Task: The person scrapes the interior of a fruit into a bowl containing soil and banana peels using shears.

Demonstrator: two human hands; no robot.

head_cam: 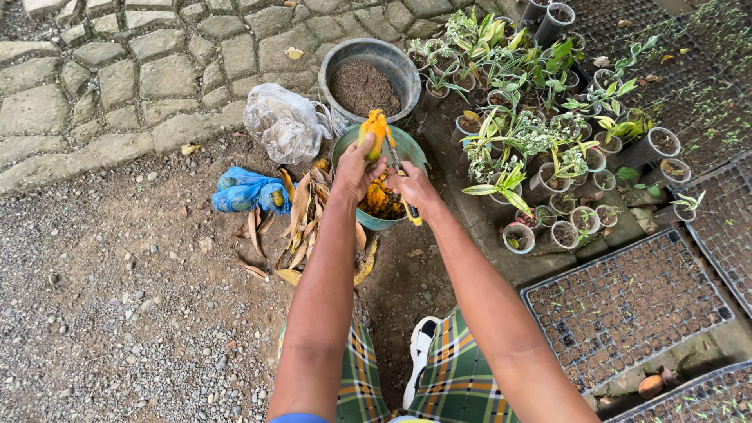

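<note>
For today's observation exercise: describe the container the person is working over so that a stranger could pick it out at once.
Start at the stone paving's edge, where a big grey tub of dark soil stands. Just below it, touching a clear crumpled plastic bag's side of the ground, sits a teal bucket. Unlike the tub, it holds orange-yellow peelings, and both hands work right above it.

Soft even daylight, sharp, wide-angle edges

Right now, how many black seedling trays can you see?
3. One full seedling tray lies right of the person's arms, one is cut off at the right edge, and one sits in the bottom right corner. More may be out of view.
</note>
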